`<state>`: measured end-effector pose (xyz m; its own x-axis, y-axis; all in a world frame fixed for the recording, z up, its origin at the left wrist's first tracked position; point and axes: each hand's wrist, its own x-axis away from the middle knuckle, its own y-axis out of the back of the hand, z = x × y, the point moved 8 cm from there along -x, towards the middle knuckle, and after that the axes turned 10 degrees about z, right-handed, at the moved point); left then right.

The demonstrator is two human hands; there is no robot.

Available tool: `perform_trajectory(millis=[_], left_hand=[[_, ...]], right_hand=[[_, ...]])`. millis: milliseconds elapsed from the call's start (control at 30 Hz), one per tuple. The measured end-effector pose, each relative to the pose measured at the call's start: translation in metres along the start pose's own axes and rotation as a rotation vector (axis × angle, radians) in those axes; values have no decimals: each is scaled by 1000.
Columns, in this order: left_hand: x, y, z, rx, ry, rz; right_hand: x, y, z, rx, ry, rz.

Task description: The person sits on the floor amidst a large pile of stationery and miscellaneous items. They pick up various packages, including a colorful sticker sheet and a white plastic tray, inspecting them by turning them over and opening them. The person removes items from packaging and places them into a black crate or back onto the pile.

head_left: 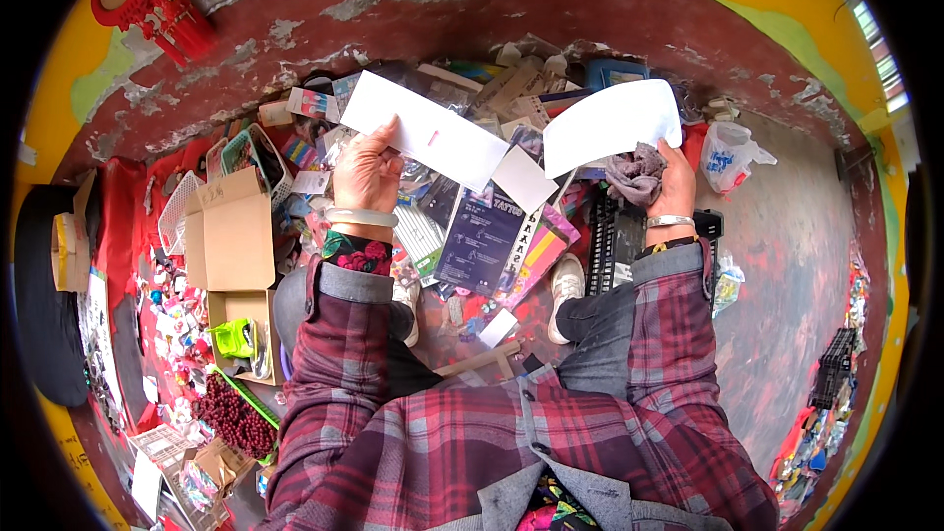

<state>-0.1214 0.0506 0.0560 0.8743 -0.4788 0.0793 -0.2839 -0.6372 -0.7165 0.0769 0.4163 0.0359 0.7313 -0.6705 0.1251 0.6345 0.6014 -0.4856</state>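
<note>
My left hand point(368, 177) pinches a long white card point(425, 130) with a small red mark, thumb on top. A curved white sheet point(615, 123) is held up by my right hand point(677, 185), along with a crumpled grey-purple cloth point(635, 175) bunched against the fingers. The two white pieces are apart. Below and between them lies a smaller white card point(524, 180), partly over a dark blue printed sheet point(480, 244) on the pile. Next to that is a pink and yellow printed packet point(536, 261).
An open cardboard box point(231, 246) stands at my left, with a bright green item point(234, 338) in it. Dark red beads point(234, 413) lie nearer me. A black plastic crate point(602, 248) is by my right foot; a white plastic bag point(730, 157) sits farther right.
</note>
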Motion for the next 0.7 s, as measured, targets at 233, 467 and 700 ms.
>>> perform_trajectory(millis=[233, 467, 700], left_hand=[[6, -23, 0, -207, 84, 146], [9, -47, 14, -262, 233, 426], [13, -44, 28, -395, 476, 436]], right_hand=[[4, -15, 9, -9, -3, 56], [8, -30, 15, -43, -24, 289], [10, -38, 12, 35, -50, 302]])
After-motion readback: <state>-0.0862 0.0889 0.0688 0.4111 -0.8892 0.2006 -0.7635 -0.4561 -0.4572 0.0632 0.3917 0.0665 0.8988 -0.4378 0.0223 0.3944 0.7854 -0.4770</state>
